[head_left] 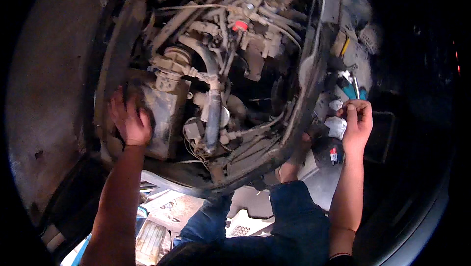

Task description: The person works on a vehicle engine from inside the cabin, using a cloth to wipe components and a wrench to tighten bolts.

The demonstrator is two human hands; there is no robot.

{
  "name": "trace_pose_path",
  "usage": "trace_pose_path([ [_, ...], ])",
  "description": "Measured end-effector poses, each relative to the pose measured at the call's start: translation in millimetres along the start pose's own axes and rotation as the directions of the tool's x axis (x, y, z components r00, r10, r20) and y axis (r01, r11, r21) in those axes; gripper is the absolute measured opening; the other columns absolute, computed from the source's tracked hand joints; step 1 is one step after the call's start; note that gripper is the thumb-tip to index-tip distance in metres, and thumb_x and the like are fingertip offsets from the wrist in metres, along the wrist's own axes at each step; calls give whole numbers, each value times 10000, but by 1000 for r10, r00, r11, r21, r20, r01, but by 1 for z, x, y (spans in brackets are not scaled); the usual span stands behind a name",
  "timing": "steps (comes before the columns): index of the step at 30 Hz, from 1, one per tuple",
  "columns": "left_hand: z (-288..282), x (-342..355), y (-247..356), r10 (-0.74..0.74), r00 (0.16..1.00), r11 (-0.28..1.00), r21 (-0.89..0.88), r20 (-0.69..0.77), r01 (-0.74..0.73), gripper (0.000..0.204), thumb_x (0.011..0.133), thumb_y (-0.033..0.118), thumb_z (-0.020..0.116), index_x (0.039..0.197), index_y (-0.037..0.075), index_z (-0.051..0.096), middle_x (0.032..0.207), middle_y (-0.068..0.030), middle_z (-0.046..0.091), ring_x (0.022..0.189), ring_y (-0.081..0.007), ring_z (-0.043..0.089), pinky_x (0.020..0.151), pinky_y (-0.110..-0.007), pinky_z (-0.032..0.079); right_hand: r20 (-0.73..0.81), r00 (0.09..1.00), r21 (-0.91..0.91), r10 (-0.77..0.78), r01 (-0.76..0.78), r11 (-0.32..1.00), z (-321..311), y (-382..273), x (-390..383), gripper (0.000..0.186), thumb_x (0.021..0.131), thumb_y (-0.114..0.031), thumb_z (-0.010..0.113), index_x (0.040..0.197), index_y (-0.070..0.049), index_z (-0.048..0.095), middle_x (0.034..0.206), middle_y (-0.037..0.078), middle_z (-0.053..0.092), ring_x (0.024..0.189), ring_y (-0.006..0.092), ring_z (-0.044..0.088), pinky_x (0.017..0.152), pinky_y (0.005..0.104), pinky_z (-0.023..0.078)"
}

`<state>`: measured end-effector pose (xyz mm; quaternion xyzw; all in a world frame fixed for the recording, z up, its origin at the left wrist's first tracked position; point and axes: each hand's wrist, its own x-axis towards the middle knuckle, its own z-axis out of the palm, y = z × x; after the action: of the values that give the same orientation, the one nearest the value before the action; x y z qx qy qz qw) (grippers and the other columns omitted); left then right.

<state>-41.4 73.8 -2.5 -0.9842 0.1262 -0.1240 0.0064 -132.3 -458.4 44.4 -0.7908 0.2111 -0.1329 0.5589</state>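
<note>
Right hand (358, 124): slim metal tool (356, 88) pinched in grip, held beyond right rim of engine bay (309, 101). Left hand (130, 122): fingers spread at edge of dusty metal box (164, 114); contact cannot be confirmed. Tool best pinched firmly, clear of gaps.

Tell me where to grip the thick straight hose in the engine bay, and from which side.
Grip the hose around its middle, probably from above, with the left hand: that straight, round stretch lies uncovered, while parts crowd both flanks.
</note>
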Motion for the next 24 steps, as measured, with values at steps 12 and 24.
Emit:
trace_pose_path([
  [12,-4,5,3,-30,999,999,-25,16,30,497,873,344,492,1286,76,562,1505,-231,365,1364,-447,336,1141,-641,179,214,606,159,766,-795,585,304,74,95,144,983,-177,524,1010,-56,597,831,41,571,681,156,567,624,335,514],
  [24,13,-3,-4,12,1000,973,-229,-13,-15,532,992,455,399,1262,30,572,1451,-275,417,1319,-455,372,1102,-566,250,-65,790,726,609,-382,572,345,177,164,215,977,-188,623,1083,-10,567,961,104,633,856,252,682,761,383,618],
])
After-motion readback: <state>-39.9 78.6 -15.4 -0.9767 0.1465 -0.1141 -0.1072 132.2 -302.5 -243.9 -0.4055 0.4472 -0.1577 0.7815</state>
